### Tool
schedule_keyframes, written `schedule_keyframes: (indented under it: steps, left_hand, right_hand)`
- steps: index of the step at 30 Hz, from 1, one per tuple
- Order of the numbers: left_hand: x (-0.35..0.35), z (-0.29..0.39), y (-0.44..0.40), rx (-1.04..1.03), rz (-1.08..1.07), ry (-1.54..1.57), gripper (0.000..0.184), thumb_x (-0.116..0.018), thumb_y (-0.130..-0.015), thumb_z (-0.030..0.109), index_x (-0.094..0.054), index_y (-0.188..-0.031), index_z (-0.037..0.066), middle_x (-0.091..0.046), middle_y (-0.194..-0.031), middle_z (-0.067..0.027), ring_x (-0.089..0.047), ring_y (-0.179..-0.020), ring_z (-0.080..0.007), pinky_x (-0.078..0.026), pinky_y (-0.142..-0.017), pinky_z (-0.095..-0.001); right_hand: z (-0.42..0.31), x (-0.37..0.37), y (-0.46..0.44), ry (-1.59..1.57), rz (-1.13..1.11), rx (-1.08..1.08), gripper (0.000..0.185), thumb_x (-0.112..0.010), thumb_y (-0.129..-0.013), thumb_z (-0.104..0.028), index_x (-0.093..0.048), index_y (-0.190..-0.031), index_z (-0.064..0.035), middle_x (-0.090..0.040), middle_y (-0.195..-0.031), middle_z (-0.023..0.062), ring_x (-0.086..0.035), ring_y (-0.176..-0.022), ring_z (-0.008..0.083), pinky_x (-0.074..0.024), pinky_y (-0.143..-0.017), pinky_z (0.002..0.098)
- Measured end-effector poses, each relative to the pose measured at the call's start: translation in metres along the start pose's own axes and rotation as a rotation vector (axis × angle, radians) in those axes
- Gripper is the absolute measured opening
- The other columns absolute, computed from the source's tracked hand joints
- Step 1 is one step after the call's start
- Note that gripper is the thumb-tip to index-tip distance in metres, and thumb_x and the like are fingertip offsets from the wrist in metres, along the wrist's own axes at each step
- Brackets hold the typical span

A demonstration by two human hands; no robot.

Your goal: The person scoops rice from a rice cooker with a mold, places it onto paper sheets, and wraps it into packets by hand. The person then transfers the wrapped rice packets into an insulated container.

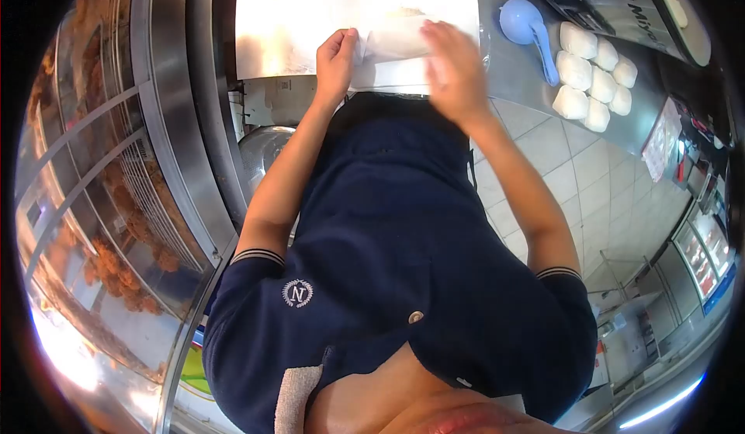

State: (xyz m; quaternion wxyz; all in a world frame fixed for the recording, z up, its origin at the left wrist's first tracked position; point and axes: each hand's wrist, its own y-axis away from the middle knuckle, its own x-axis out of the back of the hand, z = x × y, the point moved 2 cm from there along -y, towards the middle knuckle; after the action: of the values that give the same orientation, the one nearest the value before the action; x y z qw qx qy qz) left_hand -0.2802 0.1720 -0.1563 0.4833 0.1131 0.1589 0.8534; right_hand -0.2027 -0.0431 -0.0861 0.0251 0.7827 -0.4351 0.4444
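My left hand [335, 67] is closed in a pinch at the left edge of a thin whitish sheet [388, 46], maybe plastic or paper; glare hides what kind. At the sheet's right side is my right hand [456, 73], slightly blurred, with its fingers stretched out and apart. Whether its fingertips touch the sheet I cannot tell. Both hands are over a bright metal worktop [287, 53], close to its front edge.
Right of the worktop, a blue ladle-like scoop [521, 22] lies on a steel counter [504, 77] beside several white rounded packets or buns [578, 71]. A glass-fronted cabinet [147, 162] with brown fried-looking food stands close on the left. Tiled floor [551, 154] shows below right.
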Motion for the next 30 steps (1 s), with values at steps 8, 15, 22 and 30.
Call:
schedule_keyframes:
  steps: [8,15,22,30]
  left_hand:
    - [0.018,0.017,0.048,-0.014,-0.099,-0.737,0.031,-0.068,-0.098,0.02,-0.06,-0.121,0.001,-0.066,-0.07,-0.0042,-0.05,-0.05,-0.0098,-0.039,-0.048,-0.0288]
    - [0.035,0.011,0.016,-0.038,-0.169,-0.161,0.035,-0.058,-0.104,0.024,-0.063,-0.121,-0.007,-0.066,-0.091,-0.0046,-0.055,-0.083,-0.0091,-0.046,-0.074,-0.0251]
    - [-0.006,0.048,-0.065,-0.095,-0.017,0.081,0.02,-0.056,-0.089,-0.008,-0.049,-0.101,0.006,-0.063,-0.082,-0.0064,-0.059,-0.076,-0.0132,-0.048,-0.073,-0.0273]
    - [-0.038,0.089,-0.056,-0.543,-0.347,-0.867,0.026,-0.071,-0.086,0.013,-0.07,-0.111,0.004,-0.069,-0.088,-0.0056,-0.063,-0.073,-0.0212,-0.053,-0.069,-0.0327]
  right_hand:
    - [-0.015,-0.058,0.026,0.196,-0.182,-0.209,0.066,-0.059,-0.098,-0.029,-0.035,-0.158,-0.0169,-0.031,-0.163,0.0118,-0.024,-0.15,0.0421,-0.0203,-0.121,0.0607]
    - [-0.013,-0.059,0.027,0.192,-0.172,-0.201,0.06,-0.059,-0.098,-0.027,-0.042,-0.155,-0.0268,-0.032,-0.163,0.0104,-0.024,-0.149,0.0475,-0.0214,-0.119,0.0633]
    - [-0.015,-0.063,0.026,0.251,-0.166,-0.178,0.055,-0.06,-0.096,-0.025,-0.049,-0.15,-0.0314,-0.032,-0.163,0.0092,-0.025,-0.147,0.0505,-0.0228,-0.115,0.0692]
    - [-0.019,-0.066,0.023,0.286,-0.174,-0.176,0.049,-0.063,-0.094,-0.026,-0.058,-0.142,-0.0307,-0.032,-0.163,0.0065,-0.026,-0.145,0.0525,-0.0225,-0.112,0.0742]
